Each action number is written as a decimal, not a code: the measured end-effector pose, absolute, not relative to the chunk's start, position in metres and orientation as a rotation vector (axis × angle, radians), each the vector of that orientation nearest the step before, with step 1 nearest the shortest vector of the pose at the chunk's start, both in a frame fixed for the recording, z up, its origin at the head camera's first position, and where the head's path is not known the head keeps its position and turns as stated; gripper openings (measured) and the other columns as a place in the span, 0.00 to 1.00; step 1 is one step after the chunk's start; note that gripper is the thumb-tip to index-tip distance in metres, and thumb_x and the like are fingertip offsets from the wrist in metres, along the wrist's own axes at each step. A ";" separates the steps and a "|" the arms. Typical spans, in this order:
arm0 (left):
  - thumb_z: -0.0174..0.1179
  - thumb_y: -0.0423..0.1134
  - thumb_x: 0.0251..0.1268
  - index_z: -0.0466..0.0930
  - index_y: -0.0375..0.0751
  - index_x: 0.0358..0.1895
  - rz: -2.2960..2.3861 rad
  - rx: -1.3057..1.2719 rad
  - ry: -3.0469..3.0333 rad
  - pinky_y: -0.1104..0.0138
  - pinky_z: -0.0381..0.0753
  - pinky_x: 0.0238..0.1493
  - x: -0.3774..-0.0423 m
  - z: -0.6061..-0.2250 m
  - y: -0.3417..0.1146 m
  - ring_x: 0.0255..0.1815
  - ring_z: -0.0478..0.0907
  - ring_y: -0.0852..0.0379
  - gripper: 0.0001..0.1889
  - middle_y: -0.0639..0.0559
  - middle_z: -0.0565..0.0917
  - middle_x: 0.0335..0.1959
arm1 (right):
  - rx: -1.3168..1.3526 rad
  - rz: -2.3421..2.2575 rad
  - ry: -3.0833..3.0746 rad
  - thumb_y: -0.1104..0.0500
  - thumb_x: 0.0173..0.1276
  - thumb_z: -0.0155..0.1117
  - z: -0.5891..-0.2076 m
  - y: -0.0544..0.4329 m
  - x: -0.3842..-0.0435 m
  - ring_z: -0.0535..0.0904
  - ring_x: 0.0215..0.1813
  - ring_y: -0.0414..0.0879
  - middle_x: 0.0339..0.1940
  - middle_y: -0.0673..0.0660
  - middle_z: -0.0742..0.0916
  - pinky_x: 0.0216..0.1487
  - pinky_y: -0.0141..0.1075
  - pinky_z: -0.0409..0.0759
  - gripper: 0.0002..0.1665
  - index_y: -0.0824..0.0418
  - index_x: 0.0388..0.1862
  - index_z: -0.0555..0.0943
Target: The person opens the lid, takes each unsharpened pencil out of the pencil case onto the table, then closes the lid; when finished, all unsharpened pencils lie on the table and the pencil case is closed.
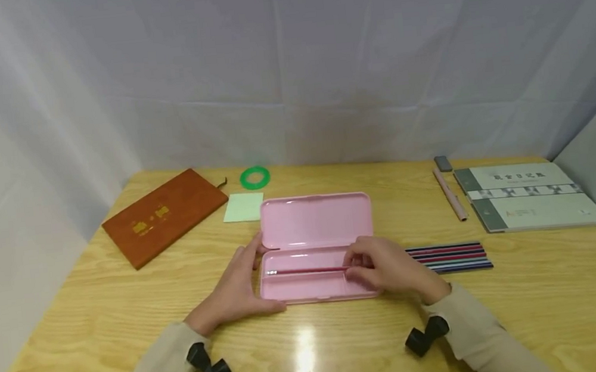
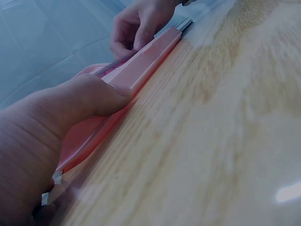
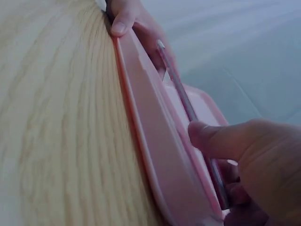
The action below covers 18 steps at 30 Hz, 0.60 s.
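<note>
A pink pencil case [image 1: 316, 220] lies on the table with its lid folded back. My right hand [image 1: 389, 266] pinches a dark red pencil [image 1: 306, 271] between thumb and fingers over the right part of the case. The pencil [image 3: 181, 92] runs lengthwise along the case, its silvery end pointing left. My left hand [image 1: 234, 285] holds the case's left end, thumb [image 2: 96, 96] on the front rim and fingers around the back corner. Partly behind my right hand and wrist, several dark, red and light blue pencils [image 1: 458, 257] lie side by side.
A brown notebook [image 1: 166, 218], a pale green sticky-note pad [image 1: 244, 207] and a green tape ring [image 1: 255, 178] lie at the left back. On the right are a grey eraser [image 1: 442, 163], a pink pen [image 1: 449, 194] and a grey-green notebook [image 1: 533, 196]. White cloth hangs behind the table.
</note>
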<state>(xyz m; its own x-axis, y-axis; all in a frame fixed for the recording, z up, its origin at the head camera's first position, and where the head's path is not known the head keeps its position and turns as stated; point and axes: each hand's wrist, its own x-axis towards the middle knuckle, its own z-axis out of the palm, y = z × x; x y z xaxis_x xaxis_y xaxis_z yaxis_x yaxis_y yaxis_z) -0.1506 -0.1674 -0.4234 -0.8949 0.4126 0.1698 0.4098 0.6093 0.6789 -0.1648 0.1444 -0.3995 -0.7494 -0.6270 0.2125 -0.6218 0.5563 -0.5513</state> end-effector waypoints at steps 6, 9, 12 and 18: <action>0.81 0.54 0.25 0.43 0.38 0.77 1.172 0.725 2.835 0.64 0.70 0.49 -0.152 -0.426 -0.166 0.48 0.65 0.60 0.71 0.53 0.70 0.56 | -1.144 -1.066 2.806 0.61 0.61 0.69 -0.393 0.156 -0.155 0.69 0.29 0.35 0.27 0.44 0.78 0.30 0.29 0.70 0.04 0.54 0.35 0.84; 0.81 0.54 0.26 0.43 0.38 0.77 1.169 0.723 2.833 0.64 0.70 0.49 -0.152 -0.427 -0.166 0.48 0.65 0.59 0.71 0.53 0.69 0.56 | -1.078 -1.055 2.871 0.62 0.61 0.69 -0.395 0.179 -0.146 0.69 0.29 0.33 0.29 0.43 0.78 0.29 0.28 0.70 0.06 0.52 0.35 0.84; 0.81 0.53 0.26 0.43 0.38 0.77 1.181 0.715 2.823 0.63 0.71 0.49 -0.151 -0.427 -0.166 0.48 0.65 0.59 0.71 0.52 0.69 0.56 | -0.987 -1.092 2.912 0.63 0.60 0.70 -0.401 0.214 -0.135 0.67 0.26 0.31 0.29 0.41 0.78 0.27 0.27 0.69 0.09 0.48 0.35 0.85; 0.81 0.53 0.26 0.44 0.38 0.77 1.189 0.730 2.822 0.63 0.71 0.49 -0.151 -0.427 -0.167 0.48 0.65 0.59 0.70 0.52 0.70 0.56 | -0.774 -1.142 2.947 0.64 0.58 0.71 -0.406 0.280 -0.106 0.65 0.22 0.34 0.27 0.40 0.78 0.22 0.28 0.67 0.12 0.46 0.36 0.86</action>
<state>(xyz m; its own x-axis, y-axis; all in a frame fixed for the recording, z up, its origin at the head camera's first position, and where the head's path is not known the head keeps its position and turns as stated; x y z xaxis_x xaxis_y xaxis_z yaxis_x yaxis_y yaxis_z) -0.1513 -0.1666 -0.4268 -0.8925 0.4133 0.1806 0.4180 0.6072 0.6757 -0.1059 0.2797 -0.4055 -0.8809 -0.3903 0.2676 -0.4687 0.6418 -0.6070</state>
